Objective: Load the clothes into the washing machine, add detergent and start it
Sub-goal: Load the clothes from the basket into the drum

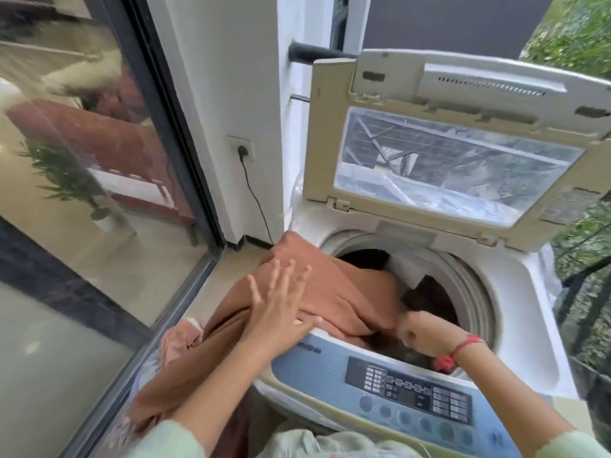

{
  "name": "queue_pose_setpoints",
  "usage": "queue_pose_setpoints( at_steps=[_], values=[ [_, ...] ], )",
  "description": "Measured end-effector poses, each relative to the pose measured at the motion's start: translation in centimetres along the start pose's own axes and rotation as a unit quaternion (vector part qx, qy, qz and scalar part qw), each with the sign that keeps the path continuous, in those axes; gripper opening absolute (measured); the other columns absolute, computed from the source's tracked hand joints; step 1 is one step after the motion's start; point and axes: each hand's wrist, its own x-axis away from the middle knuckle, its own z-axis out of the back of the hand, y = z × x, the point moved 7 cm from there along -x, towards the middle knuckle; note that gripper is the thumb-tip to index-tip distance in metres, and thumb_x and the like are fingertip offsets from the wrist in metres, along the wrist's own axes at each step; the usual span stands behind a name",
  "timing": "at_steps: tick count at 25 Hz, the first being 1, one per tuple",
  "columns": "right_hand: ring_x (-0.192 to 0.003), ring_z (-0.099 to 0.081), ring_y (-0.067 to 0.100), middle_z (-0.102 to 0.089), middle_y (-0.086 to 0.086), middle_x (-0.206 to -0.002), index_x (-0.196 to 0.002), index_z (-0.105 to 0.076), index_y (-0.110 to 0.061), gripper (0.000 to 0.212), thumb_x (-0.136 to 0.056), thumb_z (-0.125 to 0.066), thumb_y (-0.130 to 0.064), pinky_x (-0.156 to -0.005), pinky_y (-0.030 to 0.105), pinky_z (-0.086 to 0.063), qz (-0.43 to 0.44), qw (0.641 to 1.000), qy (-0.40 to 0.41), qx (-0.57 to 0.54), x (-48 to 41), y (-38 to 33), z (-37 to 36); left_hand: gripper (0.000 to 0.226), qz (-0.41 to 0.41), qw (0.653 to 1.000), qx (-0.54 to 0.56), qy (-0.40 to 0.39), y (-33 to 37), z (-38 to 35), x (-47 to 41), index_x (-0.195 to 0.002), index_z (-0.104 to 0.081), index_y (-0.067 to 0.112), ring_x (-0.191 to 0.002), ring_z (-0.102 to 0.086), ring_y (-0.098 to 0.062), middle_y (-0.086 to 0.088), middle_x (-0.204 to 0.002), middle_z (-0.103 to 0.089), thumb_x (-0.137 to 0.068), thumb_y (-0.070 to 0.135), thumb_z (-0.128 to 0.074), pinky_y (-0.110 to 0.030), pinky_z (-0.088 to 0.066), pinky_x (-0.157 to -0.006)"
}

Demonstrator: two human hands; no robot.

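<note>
A top-loading washing machine point(515, 292) stands with its lid point(330, 127) tipped up and back, window facing the camera. A long orange-brown cloth point(347, 292) lies across the front left corner of the machine. Its long axis runs from lower left to upper right: one end hangs down outside the machine's left side, the middle is draped over the rim, and the other end points into the drum point(463, 269), where it dips over darker clothes point(429, 299) already inside.

The left hand point(281, 309) is released, fingers spread and straight, palm pressed flat on the cloth where it crosses the rim; a ring point(271, 290) shows on one finger. The right hand point(426, 335), a red thread point(466, 345) at its wrist, is over the drum's mouth with fingers curled round the cloth's inner edge, though blur softens the grasp.

A pink garment point(178, 342) bunches just beside the hanging end. The control panel point(410, 391) lies along the near edge. A plug sits in the wall socket point(241, 148), and a glass door point(82, 193) stands to the left.
</note>
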Motion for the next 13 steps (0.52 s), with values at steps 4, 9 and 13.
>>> queue_pose_setpoints(
  at_steps=[4,9,13],
  values=[
    [-0.13,-0.044,0.024,-0.047,0.007,-0.141,-0.135,-0.047,-0.021,0.054,-0.085,-0.06,-0.033,-0.108,0.038,-0.036,0.126,0.94,0.272,-0.164,-1.8,-9.9,8.1,0.099,0.042,0.995,0.083,-0.021,-12.8,-0.8,5.8,-0.142,0.021,0.041,-0.139,0.027,-0.013,0.009,-0.152,0.026,-0.066,0.064,-0.039,-0.046,0.008,-0.115],
    [-0.145,-0.002,0.032,-0.016,0.007,-0.157,-0.147,-0.022,-0.028,0.097,-0.068,-0.058,-0.07,-0.104,0.073,0.002,0.053,0.991,0.085,0.082,-10.0,-24.8,8.2,0.133,0.152,0.977,0.078,-0.127,-19.1,-7.9,6.6,-0.143,0.027,0.027,-0.144,0.016,-0.023,-0.001,-0.155,0.024,-0.063,0.051,-0.076,-0.051,-0.002,-0.116],
    [-0.119,-0.051,0.03,-0.06,0.006,-0.119,-0.12,-0.056,-0.017,0.035,-0.085,-0.052,-0.022,-0.101,0.072,-0.024,0.056,0.972,0.09,0.209,-10.5,-28.6,8.4,0.135,0.181,0.963,0.186,-0.068,-17.8,-10.5,4.2,-0.144,0.025,0.027,-0.145,0.001,-0.026,-0.006,-0.158,0.006,-0.06,0.046,-0.079,-0.051,-0.011,-0.116]
  ],
)
